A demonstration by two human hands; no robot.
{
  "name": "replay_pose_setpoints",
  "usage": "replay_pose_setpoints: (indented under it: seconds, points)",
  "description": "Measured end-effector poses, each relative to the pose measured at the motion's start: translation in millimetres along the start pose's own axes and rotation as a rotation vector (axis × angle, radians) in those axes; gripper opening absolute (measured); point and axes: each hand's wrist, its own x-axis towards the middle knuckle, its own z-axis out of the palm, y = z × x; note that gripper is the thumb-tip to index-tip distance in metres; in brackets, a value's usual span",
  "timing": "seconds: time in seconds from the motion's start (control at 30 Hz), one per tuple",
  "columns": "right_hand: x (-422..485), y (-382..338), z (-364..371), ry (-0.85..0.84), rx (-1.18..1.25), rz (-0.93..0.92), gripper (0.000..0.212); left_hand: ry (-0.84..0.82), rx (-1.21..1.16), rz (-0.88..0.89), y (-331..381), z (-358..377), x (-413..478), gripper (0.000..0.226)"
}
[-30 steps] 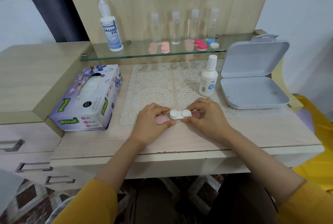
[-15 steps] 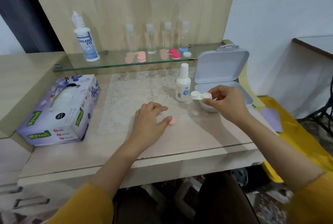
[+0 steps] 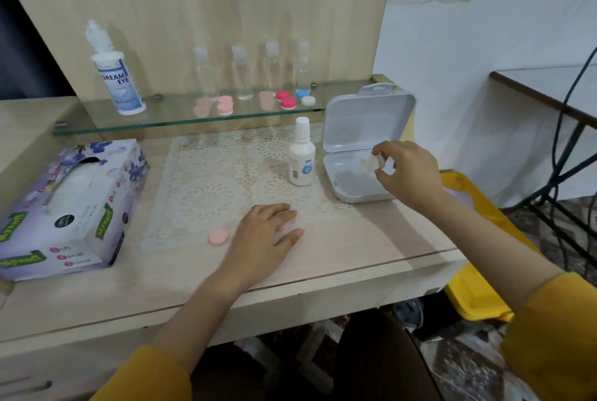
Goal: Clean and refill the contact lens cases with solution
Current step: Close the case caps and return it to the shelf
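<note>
My right hand (image 3: 408, 173) pinches a white lens case (image 3: 370, 162), blurred, above the open white box (image 3: 352, 189) at the right of the desk. My left hand (image 3: 266, 234) lies flat on the desk with fingers spread, part of a pink cap (image 3: 287, 226) showing under its fingers. Another pink cap (image 3: 218, 236) lies just left of that hand. A small white solution bottle (image 3: 301, 152) stands upright left of the box. A bigger solution bottle (image 3: 113, 72) stands on the glass shelf (image 3: 181, 121).
Several clear bottles (image 3: 243, 72) and several lens cases, such as a red one (image 3: 286, 99), sit on the shelf. A tissue box (image 3: 69, 207) lies at the left on the desk. A lace mat (image 3: 213, 181) covers the middle. A yellow bin (image 3: 476, 281) stands right of the desk.
My right hand lifted the white lens case off the desk and carried it right, over the open box. My left hand let go of it and stayed on the desk by the caps.
</note>
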Motion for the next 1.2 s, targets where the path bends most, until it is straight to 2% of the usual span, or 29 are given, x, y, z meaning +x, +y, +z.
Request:
replay_pose_setpoints:
  seconds: [0.1,0.3,0.9,0.97,1.07,1.2]
  points:
    - [-1,2,4,0.053,-0.069,-0.089,0.026,0.011,-0.016,0.003,-1,0,0,0.071]
    - [-3,3,7,0.091,-0.093,-0.137,0.035,0.002,-0.024,0.004,-2,1,0,0.077]
    - [-7,7,11,0.132,-0.097,-0.080,0.034,0.014,-0.018,0.011,0,-1,-1,0.075]
    - [-7,4,10,0.142,-0.074,-0.056,0.027,0.014,-0.019,0.013,1,-2,-1,0.071]
    - [-9,-11,7,0.164,0.020,-0.013,0.021,-0.003,-0.051,0.005,2,-6,-1,0.050]
    - [-12,-53,3,0.092,0.277,0.073,0.021,0.031,-0.075,-0.046,-1,-27,-1,0.046]
